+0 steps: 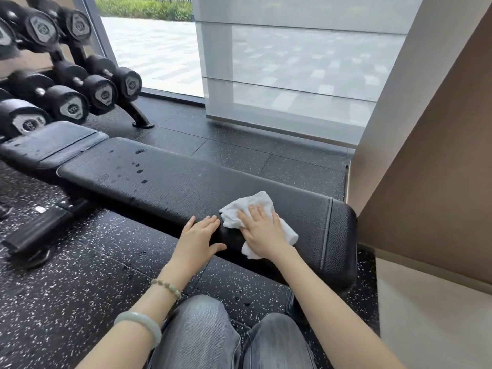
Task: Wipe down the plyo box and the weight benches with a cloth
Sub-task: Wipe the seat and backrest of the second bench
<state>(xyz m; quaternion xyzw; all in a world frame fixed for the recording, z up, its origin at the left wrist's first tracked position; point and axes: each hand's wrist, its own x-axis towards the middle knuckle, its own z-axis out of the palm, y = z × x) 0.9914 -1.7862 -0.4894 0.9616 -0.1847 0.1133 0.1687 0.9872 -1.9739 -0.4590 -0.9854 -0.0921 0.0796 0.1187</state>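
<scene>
Two hands work at lower centre of frame. Right hand [263, 233] lies flat, fingers straight, pressing a white cloth [255, 203] onto the black weight bench [173, 185] near its right end. Left hand [199, 235] rests flat on the bench's near edge, just beside the cloth. Dumbbells [101, 91] sit upper left.

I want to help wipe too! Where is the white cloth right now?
In the head view, the white cloth lies on the black bench near its right end, under the right hand.
</scene>
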